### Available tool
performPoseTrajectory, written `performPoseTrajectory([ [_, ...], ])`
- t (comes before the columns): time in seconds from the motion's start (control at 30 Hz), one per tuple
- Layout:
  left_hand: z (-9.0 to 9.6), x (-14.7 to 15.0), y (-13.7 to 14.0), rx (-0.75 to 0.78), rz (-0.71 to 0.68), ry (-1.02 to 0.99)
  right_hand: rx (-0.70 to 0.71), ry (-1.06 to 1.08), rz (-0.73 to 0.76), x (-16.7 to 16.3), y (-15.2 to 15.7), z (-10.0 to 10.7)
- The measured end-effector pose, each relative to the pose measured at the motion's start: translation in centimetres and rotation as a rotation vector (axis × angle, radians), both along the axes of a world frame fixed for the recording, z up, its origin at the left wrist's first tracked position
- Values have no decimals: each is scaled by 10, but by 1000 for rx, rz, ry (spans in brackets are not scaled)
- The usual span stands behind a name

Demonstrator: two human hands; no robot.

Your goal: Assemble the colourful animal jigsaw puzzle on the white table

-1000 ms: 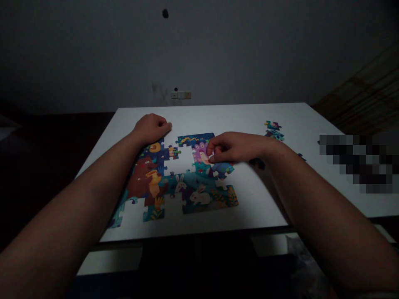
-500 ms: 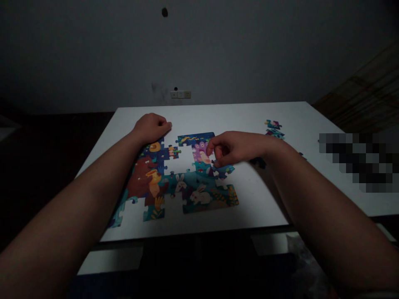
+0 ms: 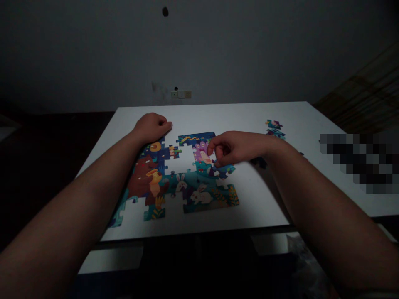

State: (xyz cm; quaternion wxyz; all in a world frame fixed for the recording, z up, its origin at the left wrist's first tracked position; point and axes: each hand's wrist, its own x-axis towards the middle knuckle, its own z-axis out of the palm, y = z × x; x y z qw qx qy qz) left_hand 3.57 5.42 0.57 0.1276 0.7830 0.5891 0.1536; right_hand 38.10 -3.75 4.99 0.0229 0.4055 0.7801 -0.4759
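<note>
A partly joined jigsaw puzzle (image 3: 199, 185) lies on the white table, showing a brown bear, white rabbits and a purple peacock. Gaps of bare table show in its middle and along its near edge. My left hand (image 3: 152, 126) rests as a loose fist at the puzzle's far left corner, with nothing visible in it. Over the right side, my right hand (image 3: 232, 147) has its fingers curled and its thumb low, at a blue-green puzzle piece (image 3: 225, 170) beside the peacock. The hand partly covers that piece, and its fingertips touch down there.
Loose puzzle pieces (image 3: 274, 128) lie toward the far right of the table (image 3: 249, 114). A dark piece (image 3: 259, 162) sits under my right wrist, and another is half hidden behind that forearm. A wall with sockets (image 3: 181, 94) stands behind the table. Something at the right is pixelated.
</note>
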Motion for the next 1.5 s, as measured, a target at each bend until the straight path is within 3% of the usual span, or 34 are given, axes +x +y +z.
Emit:
performPoseTrajectory([
  [1.5,0,0,0,11,-11,-13,16,-34,1,-1,1,1],
])
